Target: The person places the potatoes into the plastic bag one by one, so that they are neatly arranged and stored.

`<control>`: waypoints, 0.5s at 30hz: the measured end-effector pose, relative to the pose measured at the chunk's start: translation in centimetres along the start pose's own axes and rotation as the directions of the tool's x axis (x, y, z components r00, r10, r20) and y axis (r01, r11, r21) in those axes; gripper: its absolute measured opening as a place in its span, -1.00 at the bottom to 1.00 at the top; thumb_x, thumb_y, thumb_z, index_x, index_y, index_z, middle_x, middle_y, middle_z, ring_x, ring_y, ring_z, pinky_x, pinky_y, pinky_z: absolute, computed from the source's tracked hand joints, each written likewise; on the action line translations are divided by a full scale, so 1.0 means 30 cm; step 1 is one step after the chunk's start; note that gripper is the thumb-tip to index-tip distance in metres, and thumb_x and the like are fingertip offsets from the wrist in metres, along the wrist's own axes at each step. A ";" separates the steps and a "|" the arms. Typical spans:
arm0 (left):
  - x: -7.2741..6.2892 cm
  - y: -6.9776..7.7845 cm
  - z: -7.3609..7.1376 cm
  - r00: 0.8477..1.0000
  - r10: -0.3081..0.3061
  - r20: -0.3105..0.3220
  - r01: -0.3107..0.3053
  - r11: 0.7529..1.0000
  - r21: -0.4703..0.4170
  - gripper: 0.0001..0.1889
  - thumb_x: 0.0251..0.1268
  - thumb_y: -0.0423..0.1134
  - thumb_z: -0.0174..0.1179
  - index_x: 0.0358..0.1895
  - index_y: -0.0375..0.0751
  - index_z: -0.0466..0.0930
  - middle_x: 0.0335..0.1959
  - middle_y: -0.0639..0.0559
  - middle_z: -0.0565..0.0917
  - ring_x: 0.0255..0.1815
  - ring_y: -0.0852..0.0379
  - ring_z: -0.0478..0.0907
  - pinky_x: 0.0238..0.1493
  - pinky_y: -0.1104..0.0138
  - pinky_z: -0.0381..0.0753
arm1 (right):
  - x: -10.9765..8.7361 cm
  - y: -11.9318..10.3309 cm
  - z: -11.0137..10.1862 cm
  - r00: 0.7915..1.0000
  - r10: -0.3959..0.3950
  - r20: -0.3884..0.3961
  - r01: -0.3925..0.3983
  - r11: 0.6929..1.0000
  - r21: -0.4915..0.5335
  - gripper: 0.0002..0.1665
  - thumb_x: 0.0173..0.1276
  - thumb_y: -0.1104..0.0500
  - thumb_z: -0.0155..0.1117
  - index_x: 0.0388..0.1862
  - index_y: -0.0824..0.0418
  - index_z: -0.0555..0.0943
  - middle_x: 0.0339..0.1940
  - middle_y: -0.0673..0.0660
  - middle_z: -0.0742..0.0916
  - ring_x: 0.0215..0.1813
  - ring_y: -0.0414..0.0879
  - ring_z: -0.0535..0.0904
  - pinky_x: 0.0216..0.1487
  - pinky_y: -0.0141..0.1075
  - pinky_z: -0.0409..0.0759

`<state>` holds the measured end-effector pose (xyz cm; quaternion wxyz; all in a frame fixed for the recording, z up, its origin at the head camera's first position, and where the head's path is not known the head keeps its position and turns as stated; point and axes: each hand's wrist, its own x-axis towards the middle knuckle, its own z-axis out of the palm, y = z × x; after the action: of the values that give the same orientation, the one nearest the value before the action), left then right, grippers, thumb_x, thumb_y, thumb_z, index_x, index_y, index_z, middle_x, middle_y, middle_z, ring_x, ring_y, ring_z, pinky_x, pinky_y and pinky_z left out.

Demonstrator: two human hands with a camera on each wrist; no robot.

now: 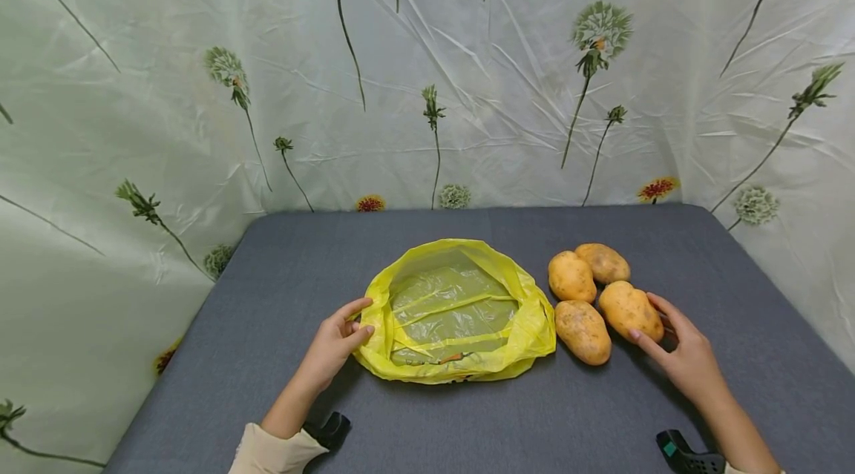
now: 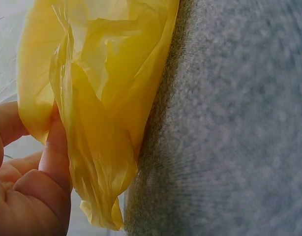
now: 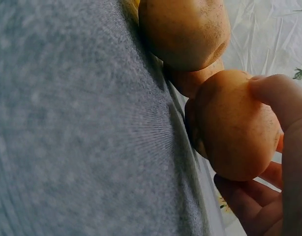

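Note:
A yellow plastic bag (image 1: 454,366) lies on the grey table with its mouth spread wide toward the head camera. At its left rim, my left hand (image 1: 336,340) holds the thin film between thumb and fingers. The left wrist view shows the creased bag film (image 2: 106,142) beside the thumb. On the right, my right hand (image 1: 688,355) grips a potato (image 1: 628,309), thumb on the near side and fingers round the far side. In the right wrist view this potato (image 3: 237,128) appears close to the other potatoes.
Left of the gripped potato are two more potatoes, one upper (image 1: 571,277) and one lower (image 1: 583,333), close to the bag's right side. Another potato (image 1: 603,262) lies behind them. A flower-printed sheet (image 1: 501,88) hangs behind the grey table (image 1: 521,429).

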<state>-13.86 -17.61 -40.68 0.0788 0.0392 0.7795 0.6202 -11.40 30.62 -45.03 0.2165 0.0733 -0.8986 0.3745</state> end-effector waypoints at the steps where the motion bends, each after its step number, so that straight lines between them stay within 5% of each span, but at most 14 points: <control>1: 0.000 -0.001 0.000 1.000 -0.002 -0.001 0.002 1.000 -0.001 -0.49 0.18 -0.52 0.08 0.22 -0.45 0.22 -0.53 -0.08 0.44 -0.58 0.22 0.35 -0.56 0.44 0.37 | 0.001 -0.001 0.001 1.000 -0.003 -0.014 0.003 1.000 0.002 -0.23 0.03 0.29 0.39 0.23 0.38 0.30 0.06 0.40 0.46 -0.10 -0.66 0.21 -0.21 -0.75 0.22; 15: 0.002 -0.004 0.000 1.000 0.000 0.004 0.000 1.000 -0.001 -0.49 0.17 -0.53 0.09 0.22 -0.46 0.22 -0.54 -0.08 0.44 -0.59 0.21 0.36 -0.56 0.45 0.36 | 0.012 -0.034 0.020 0.991 -0.037 -0.130 0.042 0.999 0.032 -0.17 -0.06 0.42 0.41 0.25 0.32 0.32 0.04 0.36 0.48 -0.06 -0.60 0.27 -0.16 -0.75 0.23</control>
<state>-13.90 -17.62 -40.80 0.0802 0.0405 0.7790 0.6206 -11.63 29.50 -44.59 0.2804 0.0704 -0.8744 0.3897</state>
